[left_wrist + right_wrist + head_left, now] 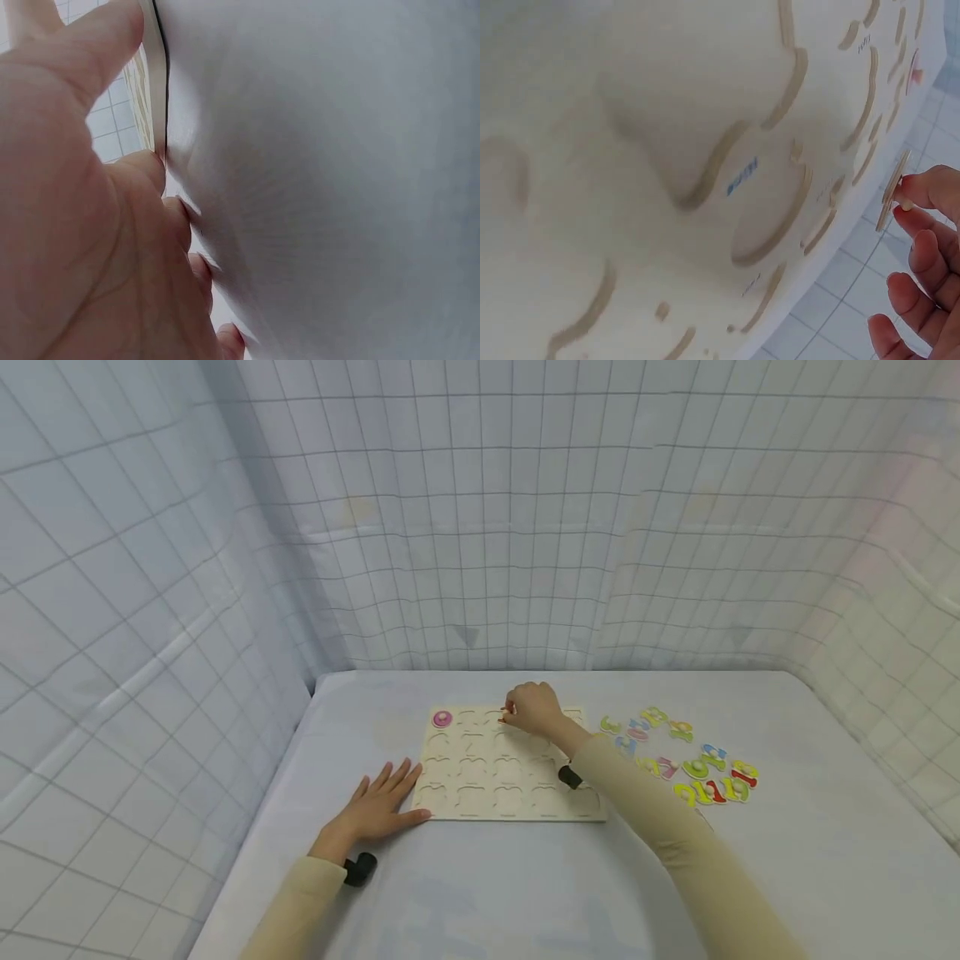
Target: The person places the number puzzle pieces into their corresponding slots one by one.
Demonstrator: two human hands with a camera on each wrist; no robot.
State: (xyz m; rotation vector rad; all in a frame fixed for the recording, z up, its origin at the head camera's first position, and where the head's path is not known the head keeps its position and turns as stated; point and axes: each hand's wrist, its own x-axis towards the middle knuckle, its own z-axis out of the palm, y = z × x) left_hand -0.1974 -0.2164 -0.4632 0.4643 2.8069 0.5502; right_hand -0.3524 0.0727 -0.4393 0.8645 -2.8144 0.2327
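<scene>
One thin piece, probably light, stiff and best taken by its knob, was pinched in the right hand above the board, mid-frame, while the left hand lay spread at lower left.

Blue print on pale board, too blurred to read, coloured numeral-like pieces, digits too small to read

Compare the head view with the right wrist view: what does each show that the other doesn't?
Only the head view shows the left grip at the left edge of the puzzle board, and colourful loose pieces.
Only the right wrist view clearly shows the thin piece pinched by the right grip, plus blurred blue print.
Both share the right grip, puzzle board and gridded backdrop.
</scene>
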